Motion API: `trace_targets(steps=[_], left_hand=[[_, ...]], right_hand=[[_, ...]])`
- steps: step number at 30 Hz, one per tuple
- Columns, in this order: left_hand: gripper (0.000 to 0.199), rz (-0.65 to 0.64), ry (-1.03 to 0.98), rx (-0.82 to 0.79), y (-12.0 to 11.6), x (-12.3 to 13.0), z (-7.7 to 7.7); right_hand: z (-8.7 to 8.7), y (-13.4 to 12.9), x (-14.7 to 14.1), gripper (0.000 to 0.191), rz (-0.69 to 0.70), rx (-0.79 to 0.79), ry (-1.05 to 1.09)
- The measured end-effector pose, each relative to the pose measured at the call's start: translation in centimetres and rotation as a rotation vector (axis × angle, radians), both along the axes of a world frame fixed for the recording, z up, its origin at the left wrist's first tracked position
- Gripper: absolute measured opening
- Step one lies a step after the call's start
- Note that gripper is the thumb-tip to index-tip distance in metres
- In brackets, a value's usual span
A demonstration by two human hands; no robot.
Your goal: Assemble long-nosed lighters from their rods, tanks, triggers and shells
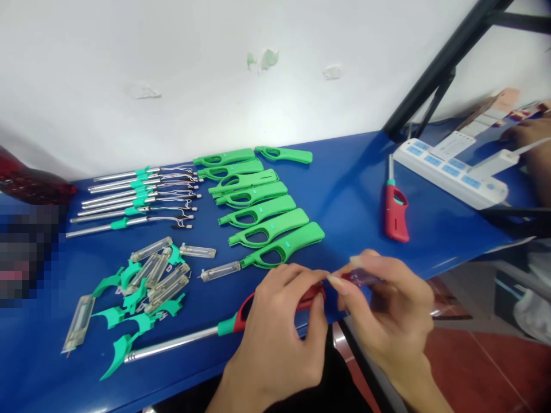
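Near the front edge of the blue table (353,166), my left hand (284,327) is wrapped round the red handle of a long lighter (172,344), whose metal tube points left. My right hand (383,310) pinches thumb and forefinger together by the handle's right end; a small clear, reddish piece shows between its fingers. Several green handle shells (275,244) are lined up behind my hands. Metal tubes with wires (112,225) lie at the back left. Clear fuel tanks (80,321) and green trigger pieces (120,355) are heaped at the left.
A finished-looking red lighter (396,218) lies at the right. Behind it are a white power strip (451,172) with plugs and a black metal frame (434,63). Another person's hand (529,137) shows at the far right. A white wall (193,69) stands behind.
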State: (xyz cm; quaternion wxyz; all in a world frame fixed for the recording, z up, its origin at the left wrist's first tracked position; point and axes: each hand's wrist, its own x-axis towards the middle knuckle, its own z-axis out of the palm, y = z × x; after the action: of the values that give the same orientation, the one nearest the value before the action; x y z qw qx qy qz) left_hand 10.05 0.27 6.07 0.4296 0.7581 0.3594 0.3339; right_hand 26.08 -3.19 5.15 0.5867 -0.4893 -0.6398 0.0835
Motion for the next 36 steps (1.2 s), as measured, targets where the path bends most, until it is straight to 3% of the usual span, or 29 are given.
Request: trace_targets(steps=[18,23,32,36], left_hand=[[0.028,-0.009,-0.019,-0.001,0.1,0.0,0.0],[0.015,0.025,-0.012,0.029,0.4,0.2,-0.4],[0.018,0.002,-0.027,0.041,0.5,0.3,-1.1],[0.019,-0.007,-0.038,0.061,0.5,0.2,-1.5]], right_hand=[[-0.6,0.4,-0.7,0.053,-0.073,-0.014,0.018],[0.0,0.6,-1.0,0.043,-0.05,-0.015,-0.04],[1.0,0.3,-0.5,0.033,0.018,-0.04,-0.046],[2.5,-0.3,0.1,0.045,-0.011,-0.018,-0.184]])
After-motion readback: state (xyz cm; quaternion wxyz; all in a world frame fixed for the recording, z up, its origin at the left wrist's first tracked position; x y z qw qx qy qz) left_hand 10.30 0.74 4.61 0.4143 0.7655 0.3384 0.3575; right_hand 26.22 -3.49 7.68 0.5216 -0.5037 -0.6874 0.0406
